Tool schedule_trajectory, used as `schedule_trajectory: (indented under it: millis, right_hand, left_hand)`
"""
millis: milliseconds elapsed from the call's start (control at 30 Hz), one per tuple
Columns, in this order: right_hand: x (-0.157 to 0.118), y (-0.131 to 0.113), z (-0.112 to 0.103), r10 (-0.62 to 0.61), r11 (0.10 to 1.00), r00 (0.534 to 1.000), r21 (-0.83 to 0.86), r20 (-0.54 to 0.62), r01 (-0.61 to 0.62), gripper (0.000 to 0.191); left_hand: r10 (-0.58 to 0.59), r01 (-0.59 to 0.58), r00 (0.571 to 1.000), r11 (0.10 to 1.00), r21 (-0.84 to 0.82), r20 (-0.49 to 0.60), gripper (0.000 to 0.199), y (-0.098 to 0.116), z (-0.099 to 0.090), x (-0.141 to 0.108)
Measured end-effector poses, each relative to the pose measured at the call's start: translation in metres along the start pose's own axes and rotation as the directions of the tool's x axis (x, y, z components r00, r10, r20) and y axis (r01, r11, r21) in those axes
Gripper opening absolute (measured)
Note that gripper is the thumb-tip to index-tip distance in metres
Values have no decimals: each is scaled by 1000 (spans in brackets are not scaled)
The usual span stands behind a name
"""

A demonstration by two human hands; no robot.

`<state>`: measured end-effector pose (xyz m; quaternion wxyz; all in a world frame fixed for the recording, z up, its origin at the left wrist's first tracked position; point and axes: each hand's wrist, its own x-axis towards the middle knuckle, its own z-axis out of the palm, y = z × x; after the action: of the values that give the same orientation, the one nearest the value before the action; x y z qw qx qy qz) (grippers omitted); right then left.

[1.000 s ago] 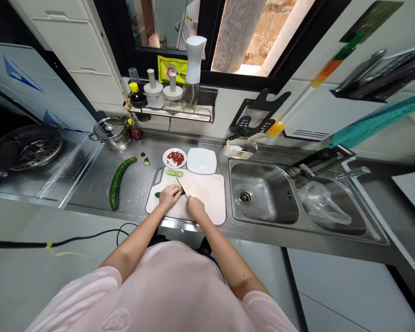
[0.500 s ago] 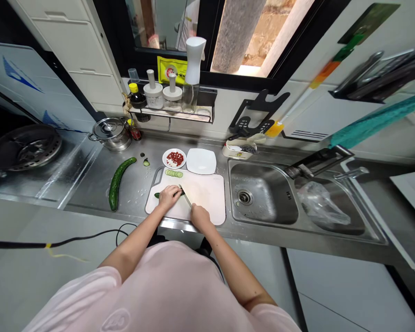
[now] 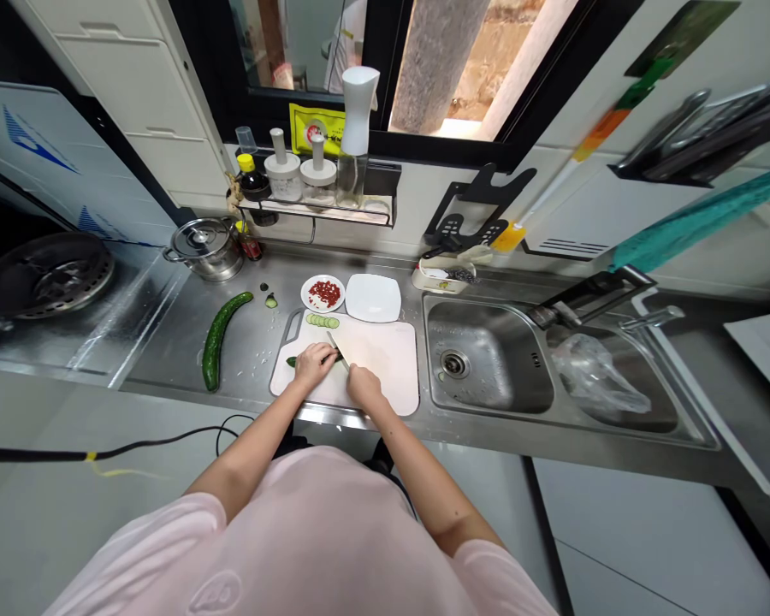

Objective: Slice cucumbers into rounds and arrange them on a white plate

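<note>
My left hand is closed over a cucumber piece, pressing it to the white cutting board. Only the cucumber's dark green left end and a bit at its right end show. In my right hand is a kitchen knife, its fingers wrapped round the handle. The blade points up and left, right beside my left fingertips at the cucumber's right end. A short row of cucumber slices lies along the board's upper left edge.
Behind the board stand a small plate of chopped red pieces and a white square plate. A whole cucumber lies left, near a lidded steel pot. The sink is at the right.
My right hand and the knife have moved slightly up and left, and the blade tip sits farther forward. My left hand holds its place on the cucumber piece.
</note>
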<state>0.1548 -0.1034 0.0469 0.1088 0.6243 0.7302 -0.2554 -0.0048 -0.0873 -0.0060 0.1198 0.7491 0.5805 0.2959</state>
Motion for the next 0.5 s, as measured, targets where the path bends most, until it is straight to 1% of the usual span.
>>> schedule_trajectory:
  millis: [267, 500]
  right_hand:
    - [2, 0, -1, -16, 1000, 1000, 19, -4, 16, 27]
    - [-5, 6, 2, 5, 1000, 1000, -1, 16, -5, 25]
  left_hand:
    - [15, -15, 1000, 1000, 3, -4, 18, 2, -2, 1]
    - [10, -10, 1000, 1000, 7, -7, 17, 1, -1, 0]
